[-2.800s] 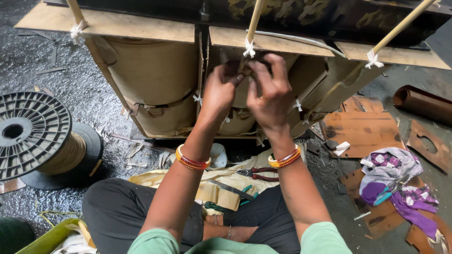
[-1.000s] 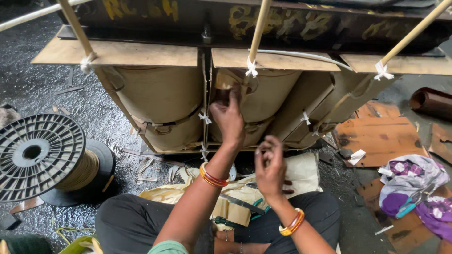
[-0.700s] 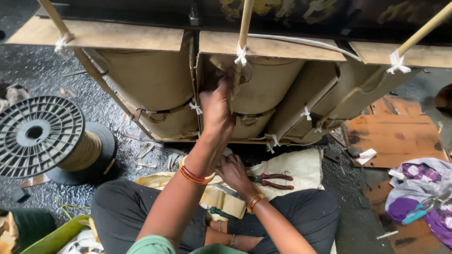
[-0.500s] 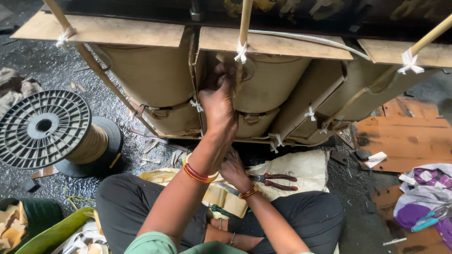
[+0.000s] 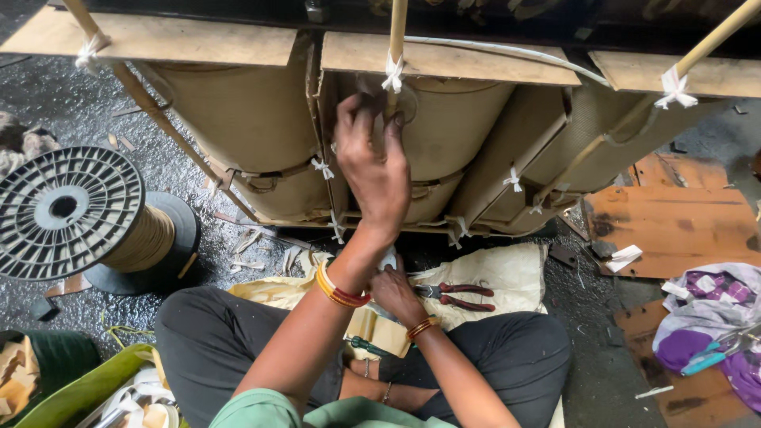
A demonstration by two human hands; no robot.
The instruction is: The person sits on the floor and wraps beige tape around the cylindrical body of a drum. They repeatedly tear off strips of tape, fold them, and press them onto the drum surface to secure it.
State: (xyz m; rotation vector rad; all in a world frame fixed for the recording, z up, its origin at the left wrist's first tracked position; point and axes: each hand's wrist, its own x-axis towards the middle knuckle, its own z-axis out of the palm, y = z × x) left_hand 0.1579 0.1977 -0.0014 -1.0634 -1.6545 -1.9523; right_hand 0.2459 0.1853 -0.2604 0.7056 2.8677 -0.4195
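My left hand point(image 5: 372, 170) is raised against the middle paper-wrapped coil point(image 5: 456, 131), fingers closed at the lower end of a wooden stick point(image 5: 396, 32) just under its white tape tie point(image 5: 391, 75). My right hand point(image 5: 396, 292) is low over my lap, partly hidden behind my left forearm, fingers curled around a small white strip point(image 5: 388, 258). Red-handled pliers point(image 5: 461, 293) lie just to its right on a pale cloth point(image 5: 511, 273).
Flat wooden boards point(image 5: 182, 40) top the three coils, with more tied sticks at left and right. A black spool of tan strip point(image 5: 67, 210) stands at left. Brown board pieces point(image 5: 674, 226) and a purple cloth point(image 5: 705, 317) lie at right. A green-handled tool point(image 5: 369, 345) rests on my lap.
My right hand dropped from the coil to my lap by the pliers. My left hand stayed up at the middle coil. The view shifted slightly.
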